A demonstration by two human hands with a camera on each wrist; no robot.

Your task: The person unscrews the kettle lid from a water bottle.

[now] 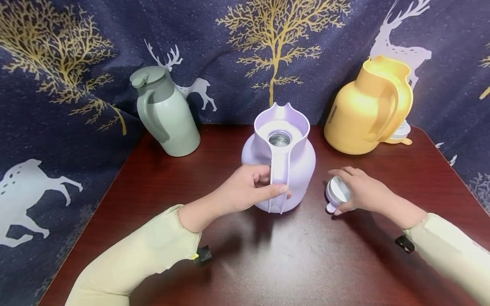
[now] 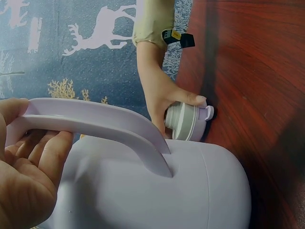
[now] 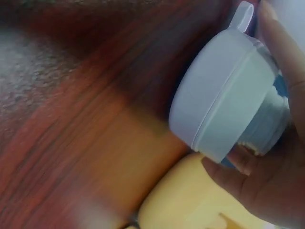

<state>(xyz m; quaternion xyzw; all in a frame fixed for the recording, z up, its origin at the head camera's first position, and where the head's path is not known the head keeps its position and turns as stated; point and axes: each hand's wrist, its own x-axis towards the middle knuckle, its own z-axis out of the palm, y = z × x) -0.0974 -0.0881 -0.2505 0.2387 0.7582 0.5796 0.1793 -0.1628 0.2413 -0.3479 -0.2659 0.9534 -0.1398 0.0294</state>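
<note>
A lilac vacuum jug (image 1: 302, 170) stands upright at mid-table, its mouth uncovered and its handle turned toward me. My left hand (image 1: 245, 189) grips the handle (image 2: 95, 114), thumb on one side and fingers curled through the gap behind it. To the jug's right, my right hand (image 1: 365, 191) holds the lilac jug lid (image 1: 337, 193) between thumb and fingers, low over the tabletop. The lid is turned over, with its threaded plug facing up toward the palm. In the right wrist view the lid's small tab (image 3: 243, 16) sticks out near the thumb.
A grey-green vacuum jug (image 1: 172, 123) with its lid on stands at the back left. At the back right is a lidless yellow jug (image 1: 348, 119), with a yellow and white lid (image 1: 402, 131) partly hidden behind it. A patterned cloth (image 1: 214, 25) hangs behind the table (image 1: 268, 263).
</note>
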